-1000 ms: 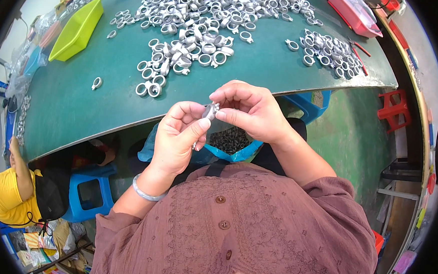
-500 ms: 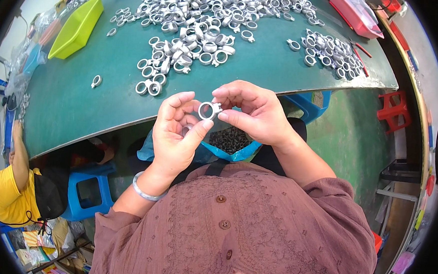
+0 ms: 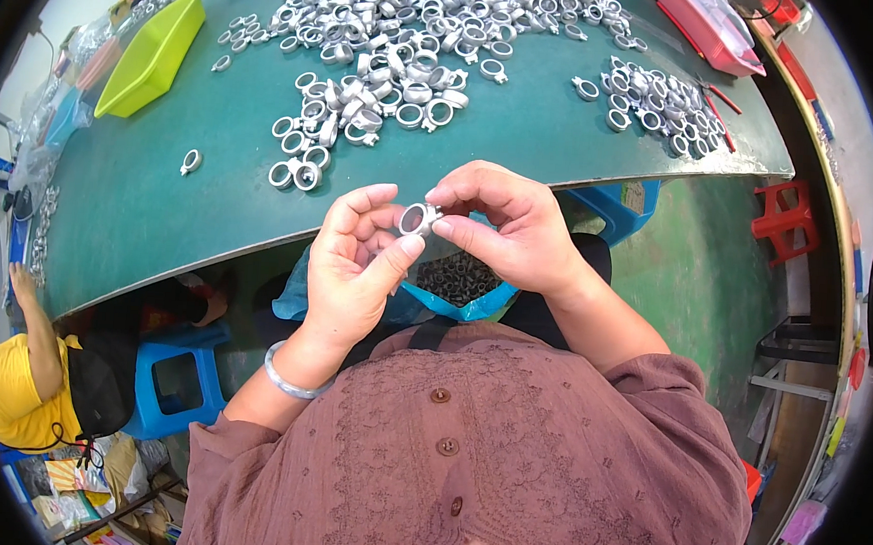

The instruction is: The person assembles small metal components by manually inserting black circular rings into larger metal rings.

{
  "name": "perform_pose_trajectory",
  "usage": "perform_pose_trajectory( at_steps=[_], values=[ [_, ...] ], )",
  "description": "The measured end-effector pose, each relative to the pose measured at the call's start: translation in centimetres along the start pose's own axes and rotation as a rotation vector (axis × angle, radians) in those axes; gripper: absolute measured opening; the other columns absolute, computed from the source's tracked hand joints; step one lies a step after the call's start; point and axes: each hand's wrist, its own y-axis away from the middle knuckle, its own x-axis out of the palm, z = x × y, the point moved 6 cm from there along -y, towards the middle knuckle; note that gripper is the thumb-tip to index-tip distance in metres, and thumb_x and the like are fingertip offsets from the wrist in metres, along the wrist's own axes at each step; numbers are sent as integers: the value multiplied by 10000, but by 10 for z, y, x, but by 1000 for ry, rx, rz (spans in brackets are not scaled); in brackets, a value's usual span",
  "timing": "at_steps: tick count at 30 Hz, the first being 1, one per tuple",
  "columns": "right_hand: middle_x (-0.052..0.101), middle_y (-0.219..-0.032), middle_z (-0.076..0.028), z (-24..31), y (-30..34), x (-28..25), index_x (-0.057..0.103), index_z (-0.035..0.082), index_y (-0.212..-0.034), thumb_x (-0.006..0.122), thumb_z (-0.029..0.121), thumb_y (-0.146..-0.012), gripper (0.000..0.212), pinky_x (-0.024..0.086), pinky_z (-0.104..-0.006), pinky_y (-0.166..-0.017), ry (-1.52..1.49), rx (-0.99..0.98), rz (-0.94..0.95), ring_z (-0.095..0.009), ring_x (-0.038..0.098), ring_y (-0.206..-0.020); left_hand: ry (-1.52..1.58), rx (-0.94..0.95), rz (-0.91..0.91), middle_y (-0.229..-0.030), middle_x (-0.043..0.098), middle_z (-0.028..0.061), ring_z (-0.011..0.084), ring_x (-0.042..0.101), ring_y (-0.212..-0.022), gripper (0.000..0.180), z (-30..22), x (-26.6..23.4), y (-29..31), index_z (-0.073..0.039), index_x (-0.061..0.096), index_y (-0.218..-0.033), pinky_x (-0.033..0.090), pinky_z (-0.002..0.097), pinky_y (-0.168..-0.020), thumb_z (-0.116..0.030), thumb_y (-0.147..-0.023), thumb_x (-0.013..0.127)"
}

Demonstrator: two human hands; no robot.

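Between my two hands, above my lap, is a silver metal ring clamp (image 3: 417, 219) with a small lug on its right side. My left hand (image 3: 358, 248) grips the ring from the left, thumb at its lower edge. The thumb and forefinger of my right hand (image 3: 510, 222) pinch the lug; whether a small part sits between those fingertips is hidden. Below them, an open blue bag (image 3: 500, 301) holds many small dark parts (image 3: 456, 277). A big heap of similar ring clamps (image 3: 410, 51) covers the green table beyond my hands.
A smaller pile of ring clamps (image 3: 661, 111) lies at the right beside red-handled pliers (image 3: 724, 105). One lone ring (image 3: 191, 162) rests at left. A yellow-green bin (image 3: 155, 55) and a pink tray (image 3: 706, 34) stand on the green table (image 3: 236, 125). A person in yellow (image 3: 25, 387) sits far left.
The ring clamp has turned a little between my fingers, so its opening looks narrower. My hands have barely shifted. The arm of the person at left has moved.
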Motion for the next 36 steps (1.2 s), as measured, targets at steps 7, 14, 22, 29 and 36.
perform_pose_trajectory(
  at_steps=[7, 14, 22, 29, 36],
  values=[
    [598, -871, -27, -17, -1, -3, 591, -7, -951, 599, 8, -794, 158, 459, -214, -717, -321, 169, -55, -77, 558, -795, -19, 20, -23, -944, 585, 75, 44, 511, -639, 429, 0, 1, 0, 14, 433, -1176, 381, 145, -461, -4, -784, 606],
    [614, -914, -50, -24, -3, -2, 596, -12, -1016, 582, -8, -794, 222, 466, -231, -757, -505, 264, 0, -98, 574, -830, -85, 85, 34, -942, 581, 56, 48, 520, -695, 358, 0, 7, -1, 29, 496, -1119, 376, 133, -482, 35, -778, 604],
    [622, -925, -76, -28, -5, -6, 604, -24, -1004, 573, -15, -796, 210, 474, -253, -770, -492, 290, 19, -130, 590, -840, -63, 107, 105, -958, 591, 87, 101, 560, -837, 330, 0, 13, -3, 25, 488, -1080, 457, 193, -708, 55, -771, 603],
    [616, -941, -85, -28, -7, -8, 609, -33, -989, 569, -26, -800, 193, 480, -263, -785, -451, 311, 28, -148, 596, -857, -86, 134, 139, -962, 603, 107, 115, 575, -860, 311, 0, 14, -4, 21, 477, -1076, 466, 205, -732, 46, -787, 588],
    [614, -933, -77, -27, -5, -7, 612, -31, -985, 570, -22, -802, 188, 478, -258, -782, -445, 303, 33, -143, 594, -854, -65, 83, 90, -908, 575, 48, 55, 523, -729, 331, 3, 13, -4, 8, 493, -1078, 403, 140, -534, 45, -770, 609]
  ],
)
